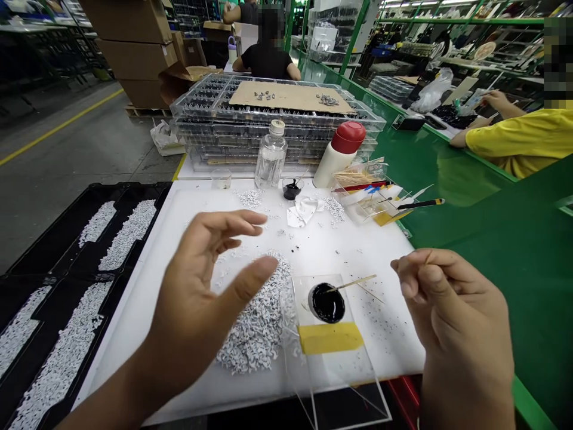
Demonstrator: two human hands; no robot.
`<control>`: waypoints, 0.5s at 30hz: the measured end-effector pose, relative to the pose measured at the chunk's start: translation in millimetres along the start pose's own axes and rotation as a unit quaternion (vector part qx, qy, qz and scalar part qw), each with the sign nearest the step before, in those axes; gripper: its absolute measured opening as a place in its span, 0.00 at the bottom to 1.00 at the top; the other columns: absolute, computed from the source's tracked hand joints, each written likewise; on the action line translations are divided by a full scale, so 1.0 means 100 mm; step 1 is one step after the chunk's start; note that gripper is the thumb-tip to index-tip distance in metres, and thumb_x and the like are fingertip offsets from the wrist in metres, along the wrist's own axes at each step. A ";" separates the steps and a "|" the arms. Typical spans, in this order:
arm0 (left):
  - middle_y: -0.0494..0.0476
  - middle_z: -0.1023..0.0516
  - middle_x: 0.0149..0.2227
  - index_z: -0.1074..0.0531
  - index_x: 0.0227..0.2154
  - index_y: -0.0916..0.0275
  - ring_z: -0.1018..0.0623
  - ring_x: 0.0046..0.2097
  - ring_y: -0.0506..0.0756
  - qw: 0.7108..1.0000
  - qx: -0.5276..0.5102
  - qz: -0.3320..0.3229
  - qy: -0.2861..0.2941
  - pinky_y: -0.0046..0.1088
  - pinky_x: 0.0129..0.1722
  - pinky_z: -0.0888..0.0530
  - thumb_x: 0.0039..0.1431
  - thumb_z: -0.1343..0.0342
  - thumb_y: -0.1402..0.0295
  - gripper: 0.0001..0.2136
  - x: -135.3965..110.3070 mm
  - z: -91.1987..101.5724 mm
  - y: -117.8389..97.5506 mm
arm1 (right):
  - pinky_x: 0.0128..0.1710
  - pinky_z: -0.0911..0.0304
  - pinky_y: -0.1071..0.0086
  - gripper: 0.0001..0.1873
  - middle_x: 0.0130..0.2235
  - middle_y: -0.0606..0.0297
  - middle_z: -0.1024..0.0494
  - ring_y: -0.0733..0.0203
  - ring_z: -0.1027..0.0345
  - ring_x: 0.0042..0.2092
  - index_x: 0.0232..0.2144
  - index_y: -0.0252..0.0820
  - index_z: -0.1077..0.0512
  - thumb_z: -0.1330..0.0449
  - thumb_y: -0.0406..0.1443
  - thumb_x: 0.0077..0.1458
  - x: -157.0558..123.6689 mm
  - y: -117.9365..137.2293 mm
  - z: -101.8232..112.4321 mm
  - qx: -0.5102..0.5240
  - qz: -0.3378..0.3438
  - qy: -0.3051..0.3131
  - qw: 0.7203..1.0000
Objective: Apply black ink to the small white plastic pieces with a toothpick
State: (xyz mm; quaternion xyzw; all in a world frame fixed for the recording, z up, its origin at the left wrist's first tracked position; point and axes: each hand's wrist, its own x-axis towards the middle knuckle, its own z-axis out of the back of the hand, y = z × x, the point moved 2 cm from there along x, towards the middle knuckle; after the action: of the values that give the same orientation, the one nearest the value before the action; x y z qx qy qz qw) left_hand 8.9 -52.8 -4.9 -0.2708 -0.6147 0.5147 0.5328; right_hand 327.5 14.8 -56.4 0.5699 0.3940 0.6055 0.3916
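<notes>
Only a toothpick [428,257] in the right hand [461,310].

The person's left hand [201,292] hangs open just above a heap of small white plastic parts [255,322] on a white cutting board [358,251], not touching them. The right hand [452,298] is raised beside a clear acrylic sheet [313,364], its fingertips [405,280] pinched together; whatever they hold is too small to tell. On that sheet sits a round pool of black liquid [326,303] with a wooden toothpick [351,284] resting in it, above a strip of yellow tape [330,337]. Beyond the board stand a clear plastic bottle [271,155] and a red-capped white bottle [340,152]. Black trays [134,190] filled with white parts lie to the left.
</notes>
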 end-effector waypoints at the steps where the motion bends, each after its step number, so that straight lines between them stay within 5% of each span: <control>1: 0.44 0.08 0.55 0.16 0.47 0.47 0.11 0.60 0.53 0.999 -0.020 -0.014 -0.031 0.26 0.63 0.18 0.71 0.24 0.65 0.08 0.03 0.01 0.00 | 0.34 0.23 0.72 0.15 0.39 0.69 0.18 0.67 0.24 0.34 0.50 0.40 0.19 0.30 0.47 0.79 -0.06 -0.06 0.02 0.002 -0.004 -0.014 1.000; 4: 0.47 0.09 0.50 0.18 0.45 0.50 0.11 0.53 0.52 0.992 -0.066 -0.057 -0.088 0.27 0.57 0.17 0.67 0.28 0.77 0.12 0.12 0.04 -0.02 | 0.37 0.21 0.70 0.15 0.46 0.65 0.16 0.65 0.22 0.38 0.52 0.40 0.20 0.29 0.46 0.78 -0.23 -0.22 0.04 -0.005 -0.017 -0.059 0.998; 8: 0.50 0.10 0.48 0.20 0.43 0.51 0.13 0.50 0.54 0.983 -0.084 -0.098 -0.131 0.31 0.56 0.17 0.64 0.29 0.77 0.12 0.23 0.13 -0.01 | 0.49 0.16 0.60 0.19 0.55 0.59 0.15 0.57 0.17 0.48 0.58 0.41 0.20 0.29 0.48 0.78 -0.36 -0.36 -0.02 -0.011 -0.040 -0.095 0.995; 15: 0.53 0.14 0.45 0.24 0.42 0.53 0.16 0.51 0.58 0.969 -0.085 -0.139 -0.187 0.38 0.59 0.19 0.59 0.27 0.72 0.13 0.35 0.23 0.10 | 0.58 0.16 0.51 0.23 0.62 0.55 0.17 0.51 0.17 0.57 0.64 0.42 0.21 0.29 0.49 0.77 -0.28 -0.31 -0.25 0.035 -0.106 -0.021 0.994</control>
State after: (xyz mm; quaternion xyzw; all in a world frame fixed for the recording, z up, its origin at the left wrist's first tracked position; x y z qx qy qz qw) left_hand -24.8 -26.4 1.0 -0.1256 -0.7768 0.4229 0.4495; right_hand 304.5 0.3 -96.5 0.5507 0.4649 0.5345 0.4415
